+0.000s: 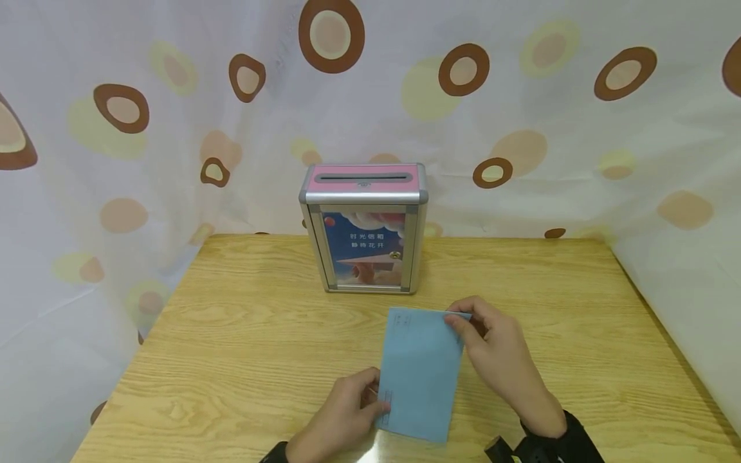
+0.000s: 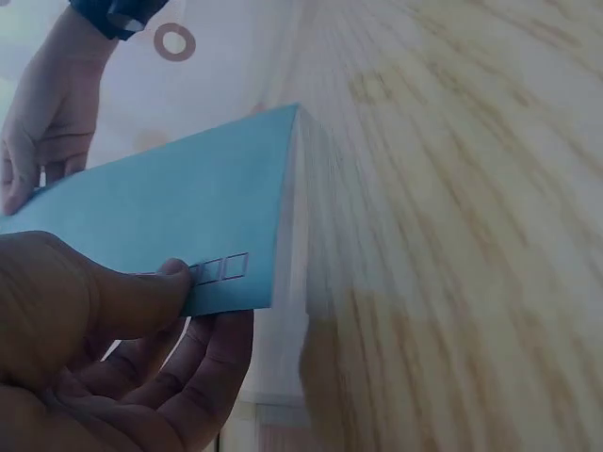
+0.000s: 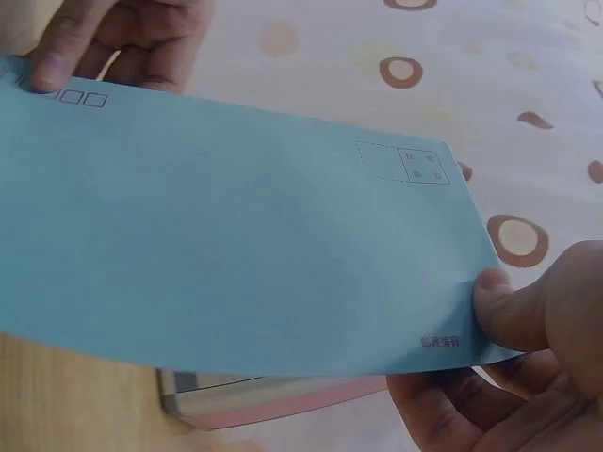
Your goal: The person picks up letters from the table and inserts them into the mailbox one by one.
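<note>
A blue envelope [image 1: 421, 376] is held between both hands above the table, its printed face toward the head camera. My left hand [image 1: 349, 408] pinches its lower left edge, thumb in front beside the row of small printed boxes [image 2: 222, 269]. At the top right corner my right hand [image 1: 496, 347] pinches it, thumb on the face and fingers behind. The right wrist view shows the printed stamp square [image 3: 424, 165] near the right thumb. Beyond the envelope stands a mailbox [image 1: 363, 228], upright, with a slot [image 1: 363, 177] in its pink top and a picture on its front.
The wooden table [image 1: 231, 334] reaches back to a patterned cloth wall [image 1: 370, 116], and similar cloth hangs along both sides. A small keyhole lock [image 1: 395, 255] sits on the mailbox's front door.
</note>
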Demonstrator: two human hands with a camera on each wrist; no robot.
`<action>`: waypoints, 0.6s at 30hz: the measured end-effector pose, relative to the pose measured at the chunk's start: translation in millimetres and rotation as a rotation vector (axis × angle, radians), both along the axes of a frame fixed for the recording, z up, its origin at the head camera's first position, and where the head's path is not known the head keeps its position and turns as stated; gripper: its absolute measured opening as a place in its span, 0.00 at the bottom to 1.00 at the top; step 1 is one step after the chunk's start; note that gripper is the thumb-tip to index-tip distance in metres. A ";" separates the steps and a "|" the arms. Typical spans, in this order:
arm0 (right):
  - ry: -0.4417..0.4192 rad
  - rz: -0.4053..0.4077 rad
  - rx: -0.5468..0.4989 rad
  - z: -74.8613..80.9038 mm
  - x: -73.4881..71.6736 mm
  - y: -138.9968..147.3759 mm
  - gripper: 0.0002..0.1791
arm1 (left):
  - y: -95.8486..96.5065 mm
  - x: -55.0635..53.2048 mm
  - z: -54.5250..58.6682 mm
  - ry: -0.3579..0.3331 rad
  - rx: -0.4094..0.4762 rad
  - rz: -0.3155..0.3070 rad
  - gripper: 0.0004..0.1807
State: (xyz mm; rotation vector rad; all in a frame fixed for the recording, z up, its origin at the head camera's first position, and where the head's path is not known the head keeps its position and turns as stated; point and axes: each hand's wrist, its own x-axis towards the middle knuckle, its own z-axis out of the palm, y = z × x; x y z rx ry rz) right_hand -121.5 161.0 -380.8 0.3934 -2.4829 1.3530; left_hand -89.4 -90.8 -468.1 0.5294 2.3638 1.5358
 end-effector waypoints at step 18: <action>0.377 0.151 0.007 48.0 7.2 -24.2 0.19 | -16.8 -35.4 25.1 0.304 -0.077 0.124 0.08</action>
